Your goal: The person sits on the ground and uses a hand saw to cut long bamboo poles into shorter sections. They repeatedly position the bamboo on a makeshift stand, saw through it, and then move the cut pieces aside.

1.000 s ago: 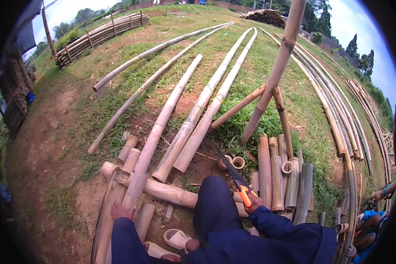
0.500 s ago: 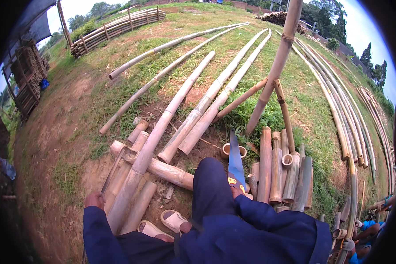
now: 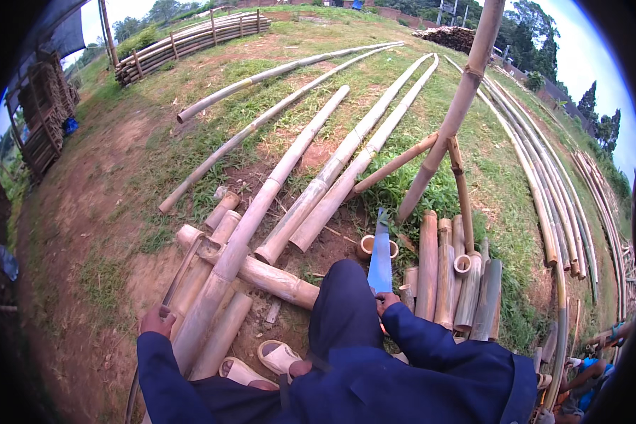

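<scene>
My left hand (image 3: 157, 320) is closed round a thin, dark, flat strip (image 3: 179, 278), probably bamboo. Its upper end reaches the notch in a thick bamboo crosspiece (image 3: 279, 280), and its lower end runs down past my sleeve. In my right hand (image 3: 386, 302), beside my knee, is a handsaw (image 3: 380, 261) with its blue blade pointing away from me; my fingers and knee hide most of the handle. A long bamboo pole (image 3: 251, 226) lies across the crosspiece, between my left hand and my knee.
Short bamboo pieces (image 3: 445, 283) stand bunched at my right, near a slanted bamboo post (image 3: 442, 127) with braces. More long poles (image 3: 346, 155) lie ahead on the grass, others (image 3: 526, 162) at right. Another person (image 3: 590, 378) works at the lower right edge.
My right hand has moved up slightly and now covers the saw's yellow handle area; the blade points more upright. My left hand has shifted a little right, still holding the strip.
</scene>
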`<act>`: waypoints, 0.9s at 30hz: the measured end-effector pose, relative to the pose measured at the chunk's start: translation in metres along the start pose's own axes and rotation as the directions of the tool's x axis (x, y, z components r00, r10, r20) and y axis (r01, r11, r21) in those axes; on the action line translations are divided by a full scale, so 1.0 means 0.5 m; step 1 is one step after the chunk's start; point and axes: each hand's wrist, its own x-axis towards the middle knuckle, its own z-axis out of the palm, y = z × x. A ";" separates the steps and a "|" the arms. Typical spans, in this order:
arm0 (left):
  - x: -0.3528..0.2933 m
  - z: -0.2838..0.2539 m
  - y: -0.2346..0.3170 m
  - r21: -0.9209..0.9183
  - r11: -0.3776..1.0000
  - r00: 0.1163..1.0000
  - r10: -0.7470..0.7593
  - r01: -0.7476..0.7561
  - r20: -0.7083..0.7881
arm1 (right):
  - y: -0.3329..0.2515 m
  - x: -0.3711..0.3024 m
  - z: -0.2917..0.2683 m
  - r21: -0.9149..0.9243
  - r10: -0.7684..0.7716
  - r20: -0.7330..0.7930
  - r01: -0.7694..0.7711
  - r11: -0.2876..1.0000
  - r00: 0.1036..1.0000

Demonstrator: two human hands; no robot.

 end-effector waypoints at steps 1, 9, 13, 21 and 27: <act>0.005 -0.003 -0.006 0.001 1.000 1.000 -0.010 0.010 0.009 | -0.023 0.009 0.003 0.066 -0.039 -0.044 0.042 0.997 0.998; 0.008 0.002 0.032 -0.035 0.999 0.998 0.022 -0.020 0.061 | -0.257 0.018 0.027 -0.115 -0.128 -0.102 0.116 0.987 0.986; 0.004 0.002 0.020 -0.055 0.997 0.996 0.052 -0.048 0.071 | -0.289 0.029 0.026 -0.244 -0.046 -0.034 0.036 0.969 0.998; -0.008 -0.013 0.013 -0.049 0.999 0.990 0.030 -0.024 0.135 | -0.278 0.026 0.022 -0.210 -0.078 -0.062 0.063 0.976 0.995; 0.005 0.007 0.013 -0.045 0.998 0.988 0.051 -0.045 0.145 | -0.270 0.026 0.008 -0.198 -0.054 -0.057 0.042 0.979 0.997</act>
